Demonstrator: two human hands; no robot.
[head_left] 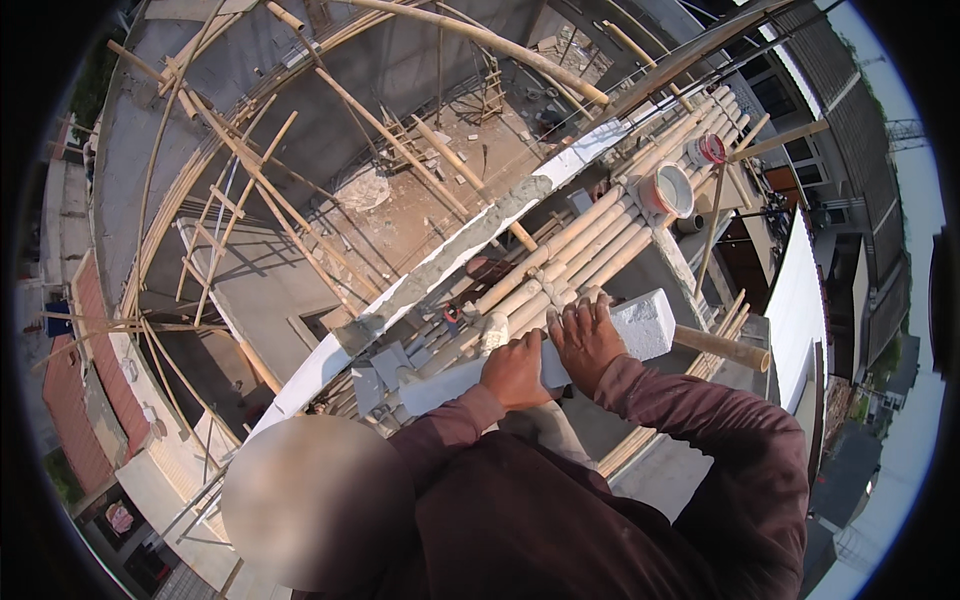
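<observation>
A long, pale lightweight concrete block (pixel 645 325) lies across the front of my body, its white end up to the right and its grey end toward the left. My left hand (pixel 515 373) is closed over the block near its middle. Just right of it, my right hand (pixel 588 338) grips the same block, fingers bent over its far edge. Beneath and beyond my hands runs a platform of bamboo poles (pixel 590 245). Several smaller grey block pieces (pixel 375 378) lie left of the block. The block's underside is hidden.
A wall top (pixel 440 265) with patches of grey mortar runs diagonally beyond the platform, above a deep room. A bucket (pixel 668 190) of grey mix and a red bucket (pixel 708 149) stand farther along the poles. Bamboo scaffolding (pixel 250 165) crosses the left; a pole (pixel 725 347) juts out right.
</observation>
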